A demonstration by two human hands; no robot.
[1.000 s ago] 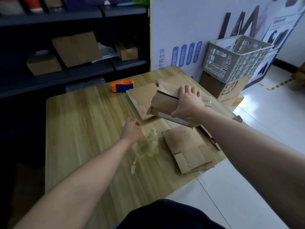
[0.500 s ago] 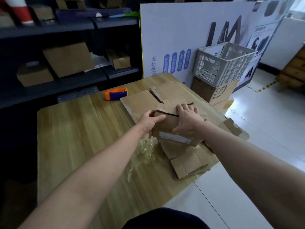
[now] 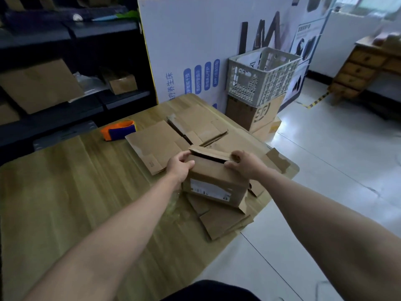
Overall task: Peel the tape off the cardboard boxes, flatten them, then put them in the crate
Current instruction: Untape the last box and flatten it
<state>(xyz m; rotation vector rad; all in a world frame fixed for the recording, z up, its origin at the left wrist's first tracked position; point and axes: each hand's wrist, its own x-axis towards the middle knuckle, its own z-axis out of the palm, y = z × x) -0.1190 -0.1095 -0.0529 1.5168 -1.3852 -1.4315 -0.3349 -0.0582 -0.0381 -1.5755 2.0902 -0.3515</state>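
A small brown cardboard box (image 3: 213, 181) with a white label on its near side stands on flattened cardboard at the right side of the wooden table (image 3: 65, 192). My left hand (image 3: 180, 165) grips its upper left corner, thumb on the near face. My right hand (image 3: 245, 164) grips its upper right edge by the partly raised top flap. Several flattened boxes (image 3: 158, 144) lie behind and under it. A crumpled strip of clear tape (image 3: 173, 205) lies beside my left forearm. The white plastic crate (image 3: 262, 74) sits on a brown box beyond the table's far right corner.
An orange and blue tape dispenser (image 3: 118, 133) lies at the table's far side. Dark shelves (image 3: 65, 88) with cardboard boxes stand behind it. A large white printed board (image 3: 195, 40) leans behind the crate. A wooden desk (image 3: 368, 66) stands at the far right on the pale floor.
My left hand let go of the clear tape on the table and moved to the box's left corner. My right hand shifted to the box's right edge, and the box came down nearer me.
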